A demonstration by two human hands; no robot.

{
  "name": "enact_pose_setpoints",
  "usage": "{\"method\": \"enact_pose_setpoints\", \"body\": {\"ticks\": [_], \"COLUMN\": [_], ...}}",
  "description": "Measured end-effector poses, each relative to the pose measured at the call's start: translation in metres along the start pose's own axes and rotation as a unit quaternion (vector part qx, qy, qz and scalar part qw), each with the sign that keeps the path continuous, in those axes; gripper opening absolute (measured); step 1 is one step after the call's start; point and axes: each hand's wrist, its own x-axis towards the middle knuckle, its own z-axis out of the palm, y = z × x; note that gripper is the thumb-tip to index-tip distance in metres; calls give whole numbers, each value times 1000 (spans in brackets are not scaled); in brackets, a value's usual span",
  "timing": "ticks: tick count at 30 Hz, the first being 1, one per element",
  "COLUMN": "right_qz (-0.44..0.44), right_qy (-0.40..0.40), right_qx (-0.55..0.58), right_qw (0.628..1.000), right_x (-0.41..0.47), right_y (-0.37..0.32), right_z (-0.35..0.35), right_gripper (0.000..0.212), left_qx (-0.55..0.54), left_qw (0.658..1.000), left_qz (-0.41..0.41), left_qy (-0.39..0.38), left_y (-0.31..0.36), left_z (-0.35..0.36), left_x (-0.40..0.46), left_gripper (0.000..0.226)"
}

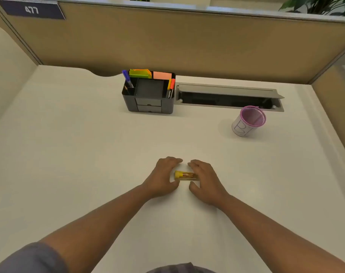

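Our left hand (163, 177) cups the yellow-capped end of the clear tube (186, 175) on the white desk (85, 154), and our right hand (206, 181) cups its other end. Well beyond the tube stands the black organizer (149, 99); beyond the tube to the right is the pink mesh cup (247, 122).

Open desk (69, 154) lies on every side of my left hand (161, 179) and right hand (206, 183), which grip the tube (185, 175). Far ahead the black organiser (150, 103) blocks the middle and the cable hatch (227, 95) gapes to its right. The pink mesh cup (248, 121) stands just nearer than the hatch. The partition (187, 46) closes the far edge.
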Motion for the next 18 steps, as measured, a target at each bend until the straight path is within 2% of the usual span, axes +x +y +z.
{"method": "enact_pose_setpoints", "body": {"ticks": [4, 7, 11, 13, 18], "right_qz": [-7, -19, -6, 0, 37], "right_qy": [-2, 15, 25, 20, 26], "right_qx": [17, -1, -5, 3, 175], "right_qw": [1000, 1000, 1000, 1000, 984], "right_x": [7, 13, 20, 22, 23], "right_y": [-4, -3, -7, -12, -26], "right_z": [3, 8, 4, 2, -5], "right_gripper": [52, 39, 23, 22, 21], "left_qx": [3, -27, -118, -181, -315], "left_qw": [1000, 999, 991, 980, 941], "left_qz": [-6, -19, -58, -81, -118], "left_qy": [20, -3, -27, -23, 13], "left_y": [1, 4, 10, 14, 23], "left_z": [-1, -5, -16, -21, -25], "left_x": [6, 12, 16, 16, 15], "left_gripper": [34, 23, 18, 18, 29]}}
